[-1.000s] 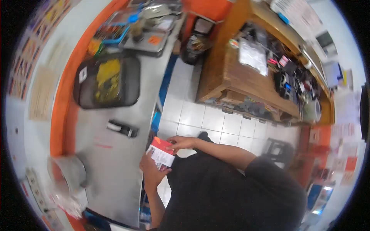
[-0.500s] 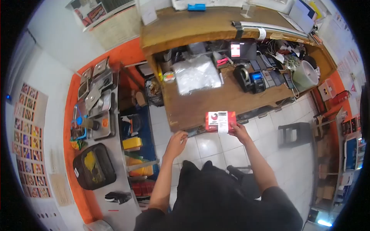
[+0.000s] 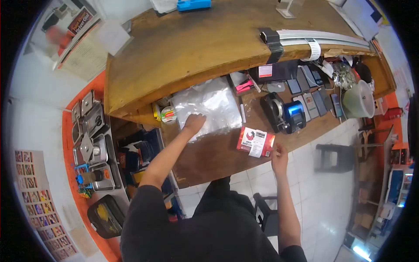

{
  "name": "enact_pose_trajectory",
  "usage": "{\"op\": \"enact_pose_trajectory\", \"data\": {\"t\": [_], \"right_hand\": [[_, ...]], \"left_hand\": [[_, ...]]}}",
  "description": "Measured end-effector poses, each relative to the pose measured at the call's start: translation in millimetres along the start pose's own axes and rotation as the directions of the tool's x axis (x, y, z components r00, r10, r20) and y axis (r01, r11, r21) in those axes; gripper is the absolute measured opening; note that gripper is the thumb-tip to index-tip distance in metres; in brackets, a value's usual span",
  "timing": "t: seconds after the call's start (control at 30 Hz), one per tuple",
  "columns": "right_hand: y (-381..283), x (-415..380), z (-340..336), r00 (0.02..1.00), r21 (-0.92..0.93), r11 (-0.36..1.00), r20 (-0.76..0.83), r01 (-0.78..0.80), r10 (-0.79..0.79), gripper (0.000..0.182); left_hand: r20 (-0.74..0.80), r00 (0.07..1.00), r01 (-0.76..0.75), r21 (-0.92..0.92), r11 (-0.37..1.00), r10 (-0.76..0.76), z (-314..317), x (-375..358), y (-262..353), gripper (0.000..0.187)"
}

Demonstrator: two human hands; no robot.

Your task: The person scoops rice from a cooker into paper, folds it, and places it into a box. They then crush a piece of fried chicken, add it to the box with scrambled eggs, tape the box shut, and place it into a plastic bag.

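A red and white food box (image 3: 255, 142) with a paper label strip across it lies on the wooden desk near its front edge. Just right of the box is my right hand (image 3: 279, 158), its fingers slightly bent and apart, holding nothing. My left hand (image 3: 195, 124) reaches over to a stack of clear plastic bags (image 3: 218, 102) and rests on its left part. Its fingers are curled against the plastic and appear to pinch the top bag; the fingertips are partly hidden.
A roll of tape (image 3: 168, 115) sits left of the bags. Right of them stand a black tape dispenser (image 3: 273, 109), a small printer (image 3: 295, 115), several phones (image 3: 310, 105) and a whitish bucket (image 3: 358, 100). A raised wooden shelf (image 3: 196, 43) overhangs the desk. A dark stool (image 3: 334, 158) is on the floor.
The box has gone from my right hand onto the desk, and that hand has let go. My left hand has moved forward from the desk edge onto the plastic bags. My view has moved closer.
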State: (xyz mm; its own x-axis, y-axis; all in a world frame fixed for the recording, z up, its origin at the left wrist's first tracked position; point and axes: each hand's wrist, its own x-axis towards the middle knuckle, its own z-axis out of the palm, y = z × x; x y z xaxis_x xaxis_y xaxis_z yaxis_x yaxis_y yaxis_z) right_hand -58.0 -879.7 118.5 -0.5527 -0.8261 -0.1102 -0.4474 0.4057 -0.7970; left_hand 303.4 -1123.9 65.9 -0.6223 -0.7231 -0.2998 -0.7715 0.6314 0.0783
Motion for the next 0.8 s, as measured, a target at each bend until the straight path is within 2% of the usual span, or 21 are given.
{"op": "enact_pose_trajectory", "data": {"t": [0.03,0.07,0.1,0.13,0.2,0.23,0.27,0.3,0.33,0.37,0.4,0.43,0.47,0.5,0.53,0.57,0.6,0.7,0.73,0.8], "right_hand": [[-17.7,-6.8,0.5,0.999,0.117,0.993,0.027,-0.022,0.019,0.032],[-40.8,-11.3,4.9,0.998,0.12,0.992,0.031,-0.049,0.046,0.032],[-65.6,-14.0,12.5,0.99,0.162,0.984,0.127,-0.076,0.055,0.027],[-85.4,-11.9,26.7,0.975,0.204,0.974,0.216,-0.096,0.051,0.022],[-115.1,-9.1,64.6,0.943,0.229,0.973,0.326,-0.003,-0.074,0.016],[-127.2,-6.1,82.8,0.898,0.207,0.969,0.389,0.132,-0.206,0.018],[-138.3,-2.0,102.4,0.828,0.198,0.943,0.452,0.268,-0.331,0.019],[-149.3,1.7,124.8,0.769,0.201,0.923,0.512,0.327,-0.384,0.022],[-156.0,5.0,147.2,0.7,0.208,0.899,0.57,0.385,-0.431,0.024],[-148.4,7.9,177.7,0.701,0.204,0.903,0.575,0.378,-0.423,0.024],[-132.4,10.9,213.3,0.615,0.165,0.837,0.606,0.522,-0.504,0.029],[-125.8,14.3,234.0,0.516,0.134,0.746,0.643,0.652,-0.567,0.034],[-136.2,25.0,240.2,0.515,0.133,0.749,0.648,0.649,-0.562,0.034],[-151.5,39.0,243.5,0.369,-0.068,0.657,0.868,0.751,-0.332,0.039],[-160.9,45.8,246.8,0.244,-0.203,0.482,0.97,0.852,-0.022,0.044],[-92.7,34.7,276.3,0.367,-0.162,0.52,0.874,0.839,-0.319,0.047],[-89.0,38.9,274.7,0.361,-0.159,0.518,0.877,0.841,-0.317,0.047],[-93.2,34.8,263.0,0.362,-0.116,0.593,0.877,0.797,-0.316,0.045],[-98.7,30.4,257.9,0.363,-0.102,0.617,0.877,0.781,-0.315,0.045],[-123.3,30.8,240.8,0.361,-0.079,0.647,0.877,0.758,-0.316,0.043]], "left_hand": [[-0.015,1.0,0.022,-0.071,0.997,-0.024,-2.3,-0.3,-1.9,0.024],[-0.03,0.999,0.041,-0.136,0.99,-0.046,-7.4,0.1,-5.2,0.027],[-0.115,0.993,0.003,-0.17,0.985,-0.023,-14.4,0.1,-7.3,0.031],[-0.098,0.995,-0.009,-0.167,0.986,-0.008,-12.7,5.2,-12.5,0.031],[-0.216,0.974,-0.118,-0.26,0.959,0.061,-2.5,10.0,-17.3,0.026],[-0.205,0.977,-0.12,-0.269,0.956,0.065,2.2,14.5,-19.3,0.026],[-0.142,0.987,-0.096,-0.175,0.98,0.072,6.0,19.3,-22.4,0.022],[-0.076,0.994,-0.079,-0.079,0.994,0.073,9.2,21.9,-25.2,0.019],[-0.068,0.995,-0.081,-0.087,0.993,0.075,11.9,19.6,-24.1,0.019],[-0.315,0.947,-0.128,-0.194,0.973,0.061,13.0,14.0,-19.8,0.017],[-0.54,0.842,-0.197,-0.283,0.939,0.014,11.8,9.1,-15.1,0.016],[-0.534,0.845,-0.197,-0.292,0.936,0.011,1.0,3.2,-6.8,0.016],[-0.473,0.875,-0.129,-0.439,0.889,-0.107,-20.8,-3.8,3.2,0.016],[-0.393,0.894,-0.055,-0.572,0.818,-0.215,-43.4,-12.3,11.5,0.016],[-0.388,0.895,-0.05,-0.577,0.815,-0.22,-65.0,-25.5,18.6,0.016],[-0.329,0.913,-0.047,-0.674,0.737,-0.242,-86.6,-40.5,25.1,0.015],[-0.269,0.928,-0.04,-0.759,0.649,-0.257,-101.5,-48.7,27.9,0.017],[-0.282,0.887,-0.004,-0.797,0.604,-0.366,-115.5,-65.0,30.9,0.017],[-0.272,0.887,0.005,-0.802,0.598,-0.372,-107.0,-65.4,27.3,0.017],[-0.37,0.834,-0.015,-0.757,0.654,-0.409,-80.2,-55.4,17.6,0.013]]}}
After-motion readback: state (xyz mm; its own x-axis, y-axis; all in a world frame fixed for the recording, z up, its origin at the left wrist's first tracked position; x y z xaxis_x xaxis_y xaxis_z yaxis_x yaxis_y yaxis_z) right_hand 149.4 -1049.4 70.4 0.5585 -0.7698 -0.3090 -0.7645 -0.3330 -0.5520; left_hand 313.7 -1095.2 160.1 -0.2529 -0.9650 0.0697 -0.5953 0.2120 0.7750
